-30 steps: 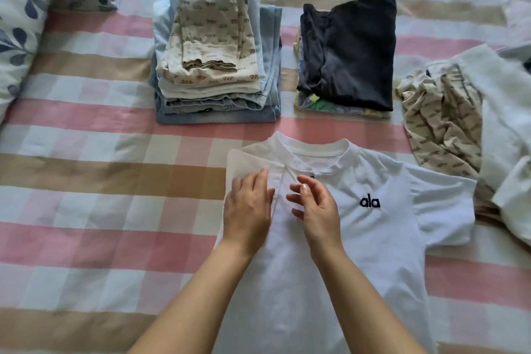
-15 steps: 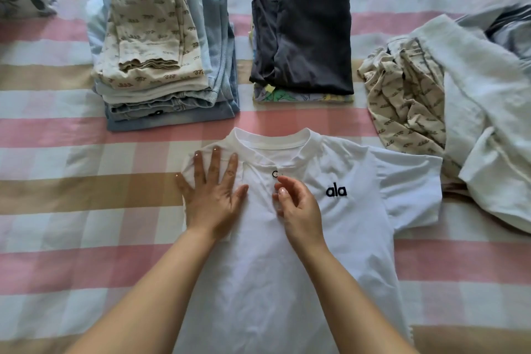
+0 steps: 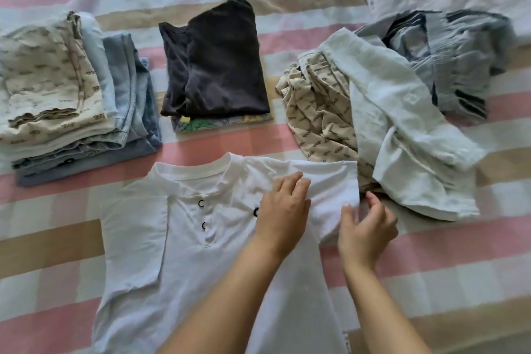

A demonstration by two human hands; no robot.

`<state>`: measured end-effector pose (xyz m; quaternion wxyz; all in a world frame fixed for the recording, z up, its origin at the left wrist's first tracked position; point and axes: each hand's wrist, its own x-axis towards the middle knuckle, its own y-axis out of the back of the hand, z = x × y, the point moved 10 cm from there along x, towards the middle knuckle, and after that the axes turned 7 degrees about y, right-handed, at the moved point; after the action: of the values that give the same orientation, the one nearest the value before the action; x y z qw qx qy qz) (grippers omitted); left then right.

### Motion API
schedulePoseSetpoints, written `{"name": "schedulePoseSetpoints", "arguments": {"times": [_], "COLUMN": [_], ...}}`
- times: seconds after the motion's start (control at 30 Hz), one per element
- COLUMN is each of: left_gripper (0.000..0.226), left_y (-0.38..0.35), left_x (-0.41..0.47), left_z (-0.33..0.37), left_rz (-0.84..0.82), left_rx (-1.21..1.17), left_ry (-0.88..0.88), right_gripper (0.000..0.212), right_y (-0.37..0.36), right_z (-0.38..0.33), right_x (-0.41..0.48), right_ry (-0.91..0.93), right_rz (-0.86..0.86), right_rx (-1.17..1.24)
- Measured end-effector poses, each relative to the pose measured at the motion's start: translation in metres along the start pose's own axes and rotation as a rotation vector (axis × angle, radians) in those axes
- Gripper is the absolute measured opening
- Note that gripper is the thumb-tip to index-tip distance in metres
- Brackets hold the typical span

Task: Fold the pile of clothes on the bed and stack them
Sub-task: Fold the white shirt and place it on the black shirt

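A white shirt (image 3: 184, 253) of soft, matt knit cloth fills the centre, lightly wrinkled, with a thicker ribbed collar. Its small dark-rimmed buttons (image 3: 201, 203) are too small to tell their material. Under everything, the checked bed cover (image 3: 57, 244) is smooth, matt woven cloth. At ten o'clock, a folded stack (image 3: 57, 95) has thin printed cloth above coarser, faded, denim-like layers. At twelve o'clock, a dark folded top (image 3: 221, 66) shows a faint sheen. At two o'clock lie loose cloths: a thin printed fabric (image 3: 316, 112), a pale crinkled shirt (image 3: 388, 112) that looks like linen, and a striped woven cloth (image 3: 454, 60).
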<state>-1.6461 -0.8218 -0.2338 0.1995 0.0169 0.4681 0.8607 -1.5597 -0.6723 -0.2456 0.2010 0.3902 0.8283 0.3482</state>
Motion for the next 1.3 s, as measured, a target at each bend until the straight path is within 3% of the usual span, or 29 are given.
{"name": "schedulePoseSetpoints", "arguments": {"times": [0.13, 0.27, 0.33, 0.4, 0.53, 0.6, 0.7, 0.87, 1.0, 1.1, 1.23, 1.3], "left_gripper": [0.039, 0.042, 0.031, 0.021, 0.012, 0.015, 0.02, 0.016, 0.022, 0.024, 0.01, 0.031], "left_y": [-0.026, -0.043, -0.048, -0.047, -0.044, -0.041, -0.037, -0.03, -0.015, 0.006, 0.037, 0.046], "left_x": [0.036, 0.068, 0.079, 0.085, 0.085, 0.084, 0.083, 0.082, 0.076, 0.071, 0.061, 0.051], "left_z": [0.017, 0.035, 0.042, 0.044, 0.041, 0.034, 0.024, 0.023, 0.021, 0.008, -0.027, -0.056], "left_rz": [-0.055, -0.148, -0.188, -0.205, -0.269, -0.281, -0.269, -0.261, -0.246, -0.213, -0.165, -0.17], "left_rx": [0.023, 0.006, -0.015, -0.07, -0.366, -0.55, -0.68, -0.704, -0.879, -1.019, -0.819, -0.678], "left_ry": [-0.002, -0.004, 0.018, 0.044, 0.125, 0.203, 0.294, 0.299, 0.35, 0.395, 0.322, 0.333], "right_gripper": [0.05, 0.035, 0.026, 0.031, 0.039, 0.034, 0.026, 0.026, 0.023, 0.021, 0.006, 0.007], "right_y": [-0.004, -0.012, -0.012, -0.008, -0.014, -0.017, -0.005, -0.004, 0.008, 0.024, 0.013, -0.006], "right_z": [0.023, 0.022, 0.014, 0.002, -0.009, -0.007, -0.003, 0.022, 0.017, -0.023, -0.092, -0.11], "right_x": [0.004, 0.006, 0.008, 0.007, 0.008, 0.013, 0.023, 0.019, 0.005, -0.014, -0.068, -0.093], "right_ry": [-0.016, 0.049, 0.126, 0.215, 0.274, 0.304, 0.385, 0.17, -0.006, 0.221, 0.756, 0.9], "right_rz": [-0.117, -0.22, -0.232, -0.242, -0.425, -0.478, -0.419, -0.494, -0.313, -0.17, -0.148, -0.206], "right_rx": [-0.129, -0.23, -0.089, 0.119, 0.29, 0.185, -0.008, 0.111, 0.35, 0.304, 0.041, -0.04]}}
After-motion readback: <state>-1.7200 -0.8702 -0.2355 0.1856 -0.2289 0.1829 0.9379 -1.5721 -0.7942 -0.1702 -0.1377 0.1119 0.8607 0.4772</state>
